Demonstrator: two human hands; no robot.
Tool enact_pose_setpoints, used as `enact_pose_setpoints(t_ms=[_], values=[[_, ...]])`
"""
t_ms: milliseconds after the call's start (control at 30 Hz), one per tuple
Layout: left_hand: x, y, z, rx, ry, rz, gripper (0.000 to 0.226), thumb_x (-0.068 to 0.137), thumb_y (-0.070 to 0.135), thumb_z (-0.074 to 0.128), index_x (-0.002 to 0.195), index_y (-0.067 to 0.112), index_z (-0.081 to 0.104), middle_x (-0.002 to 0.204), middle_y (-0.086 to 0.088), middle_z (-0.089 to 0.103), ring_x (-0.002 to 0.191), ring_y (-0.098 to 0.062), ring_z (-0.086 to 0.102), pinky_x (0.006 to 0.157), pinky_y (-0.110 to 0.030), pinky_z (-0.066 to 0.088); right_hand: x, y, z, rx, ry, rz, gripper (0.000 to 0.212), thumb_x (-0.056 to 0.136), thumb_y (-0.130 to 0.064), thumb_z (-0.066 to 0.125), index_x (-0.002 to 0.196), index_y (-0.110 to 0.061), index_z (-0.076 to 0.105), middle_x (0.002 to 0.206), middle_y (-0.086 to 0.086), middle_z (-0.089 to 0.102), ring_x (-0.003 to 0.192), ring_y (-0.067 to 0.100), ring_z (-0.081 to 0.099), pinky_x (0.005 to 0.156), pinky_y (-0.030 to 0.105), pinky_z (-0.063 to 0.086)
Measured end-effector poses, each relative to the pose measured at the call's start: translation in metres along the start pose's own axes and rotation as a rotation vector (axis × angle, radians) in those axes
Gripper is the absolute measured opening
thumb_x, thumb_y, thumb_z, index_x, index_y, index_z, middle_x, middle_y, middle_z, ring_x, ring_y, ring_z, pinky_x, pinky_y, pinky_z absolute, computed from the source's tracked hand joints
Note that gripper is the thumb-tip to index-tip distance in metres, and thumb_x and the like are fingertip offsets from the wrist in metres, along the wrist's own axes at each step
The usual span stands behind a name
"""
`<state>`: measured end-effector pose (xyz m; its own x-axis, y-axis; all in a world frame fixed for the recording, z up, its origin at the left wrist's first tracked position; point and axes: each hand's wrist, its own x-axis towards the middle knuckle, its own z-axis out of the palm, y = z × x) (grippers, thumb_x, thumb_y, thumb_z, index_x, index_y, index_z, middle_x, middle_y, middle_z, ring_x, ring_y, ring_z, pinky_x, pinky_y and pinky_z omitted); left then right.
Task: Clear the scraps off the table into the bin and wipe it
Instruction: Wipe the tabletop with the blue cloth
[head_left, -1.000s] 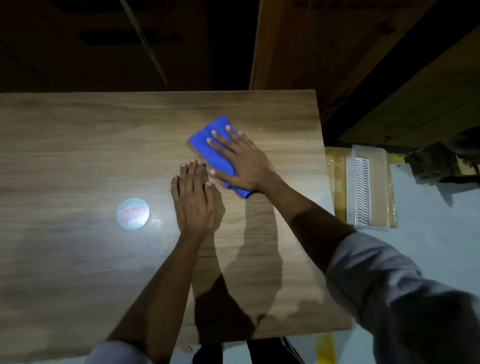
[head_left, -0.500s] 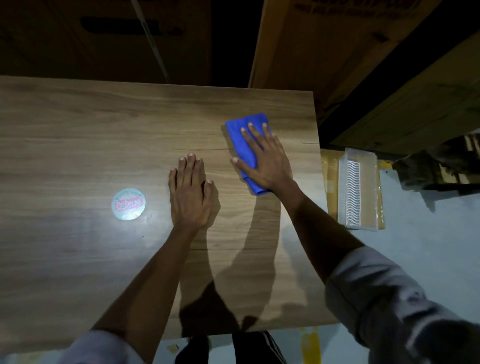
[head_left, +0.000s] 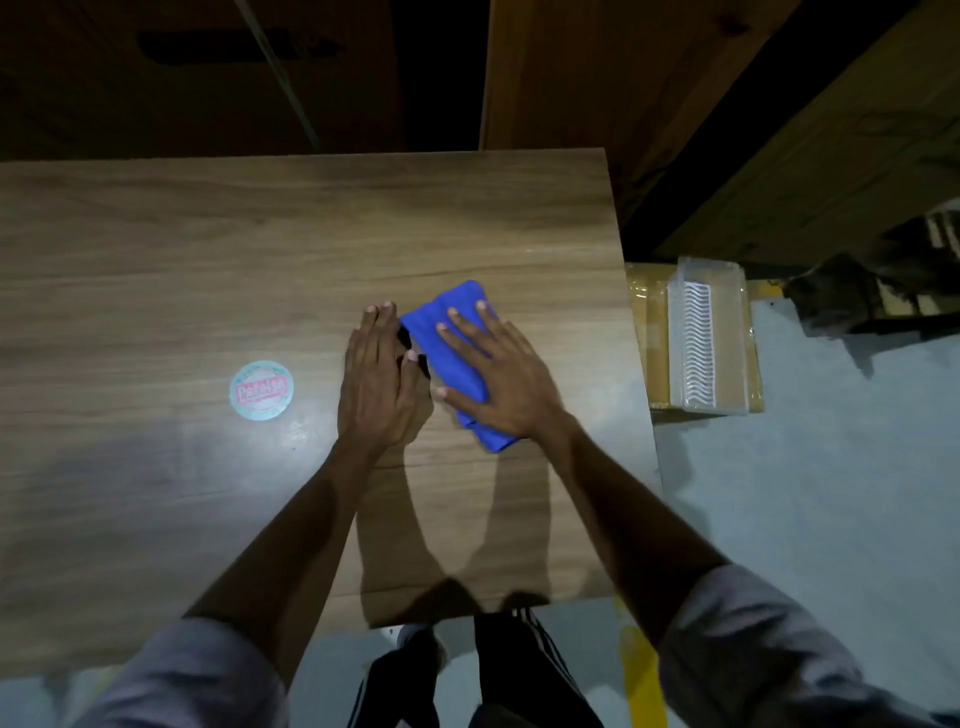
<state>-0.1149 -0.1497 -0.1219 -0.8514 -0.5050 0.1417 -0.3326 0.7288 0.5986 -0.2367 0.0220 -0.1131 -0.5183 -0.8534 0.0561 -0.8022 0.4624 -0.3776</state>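
Currently the blue cloth (head_left: 453, 370) sits on the desk (head_left: 208, 249) right of the round sticker (head_left: 261, 390), long axis roughly away from the person; right hand (head_left: 504, 384) presses it, splayed flat, while left hand (head_left: 382, 384) rests flat between sticker and cloth, so right likely wipes.
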Motion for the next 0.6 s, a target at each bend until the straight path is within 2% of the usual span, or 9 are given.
enact_pose_setpoints(t_ms=[67, 200, 367, 467, 533, 600], values=[[-0.012, -0.002, -0.004, 0.027, 0.003, 0.022, 0.055, 0.106, 0.024, 0.038, 0.155, 0.0, 0.037, 0.165, -0.011, 0.035, 0.157, -0.026, 0.023, 0.127, -0.045, 0.019, -0.01, 0.019, -0.011, -0.001, -0.021, 0.02, 0.083, 0.096, -0.073, 0.051, 0.164, -0.032, 0.029, 0.173, -0.009, 0.021, 0.162, 0.02, 0.005, 0.128, 0.047, 0.019], [-0.03, -0.011, -0.011, 0.049, 0.035, 0.023, 0.053, 0.107, 0.022, 0.037, 0.155, 0.0, 0.038, 0.163, -0.011, 0.038, 0.155, -0.027, 0.026, 0.128, -0.046, 0.018, 0.023, 0.03, -0.016, -0.044, -0.028, 0.149, 0.087, 0.094, -0.077, 0.048, 0.165, -0.032, 0.026, 0.173, -0.008, 0.018, 0.162, 0.024, 0.005, 0.129, 0.049, 0.011], [-0.042, -0.017, -0.016, 0.003, 0.066, -0.024, 0.052, 0.108, 0.026, 0.036, 0.154, 0.003, 0.041, 0.163, -0.011, 0.038, 0.156, -0.025, 0.026, 0.128, -0.044, 0.017, 0.061, -0.019, 0.012, -0.088, -0.018, 0.082, 0.085, 0.096, -0.076, 0.041, 0.165, -0.028, 0.028, 0.173, -0.003, 0.021, 0.162, 0.029, 0.008, 0.129, 0.045, 0.004], [-0.05, -0.019, -0.022, -0.06, 0.102, -0.096, 0.056, 0.107, 0.03, 0.04, 0.155, 0.003, 0.037, 0.164, -0.013, 0.035, 0.156, -0.027, 0.024, 0.128, -0.044, 0.017, 0.056, -0.061, 0.033, -0.064, 0.022, -0.001, 0.08, 0.097, -0.067, 0.047, 0.163, -0.023, 0.035, 0.17, 0.002, 0.03, 0.16, 0.032, 0.017, 0.129, 0.046, 0.011], [-0.058, -0.023, -0.027, -0.083, 0.061, -0.089, 0.06, 0.107, 0.033, 0.041, 0.157, 0.002, 0.033, 0.166, -0.015, 0.03, 0.157, -0.028, 0.021, 0.128, -0.047, 0.017, 0.039, -0.083, 0.042, -0.032, 0.048, -0.021, 0.075, 0.097, -0.055, 0.053, 0.162, -0.021, 0.036, 0.17, 0.003, 0.03, 0.16, 0.032, 0.017, 0.129, 0.047, 0.015], [-0.068, -0.026, -0.033, -0.084, -0.008, -0.06, 0.065, 0.107, 0.037, 0.042, 0.158, 0.0, 0.029, 0.167, -0.017, 0.027, 0.158, -0.029, 0.018, 0.129, -0.047, 0.014, 0.015, -0.098, 0.044, -0.005, 0.05, -0.007, 0.073, 0.097, -0.048, 0.049, 0.163, -0.021, 0.033, 0.171, 0.003, 0.027, 0.161, 0.03, 0.013, 0.13, 0.047, 0.014]])
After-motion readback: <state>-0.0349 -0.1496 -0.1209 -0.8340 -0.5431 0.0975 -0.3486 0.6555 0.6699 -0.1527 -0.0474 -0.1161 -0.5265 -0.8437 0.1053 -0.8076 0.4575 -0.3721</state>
